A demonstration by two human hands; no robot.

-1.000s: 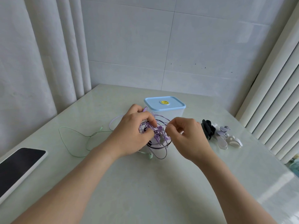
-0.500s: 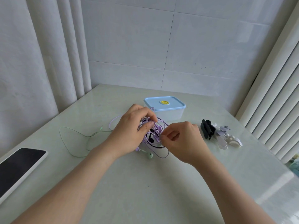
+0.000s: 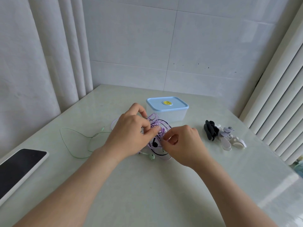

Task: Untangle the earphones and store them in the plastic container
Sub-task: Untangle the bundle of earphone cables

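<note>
Left hand (image 3: 131,135) and right hand (image 3: 182,143) both pinch the tangled earphones (image 3: 157,128) (purple, black, green cords) before the lidded container (image 3: 167,108).

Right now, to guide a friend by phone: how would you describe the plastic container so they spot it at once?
Look at the pale green table against the white tiled wall. Just beyond the tangle of earphones at its middle stands the plastic container. It is the only box there: clear walls, closed light blue lid, yellow disc at the lid's centre.
</note>
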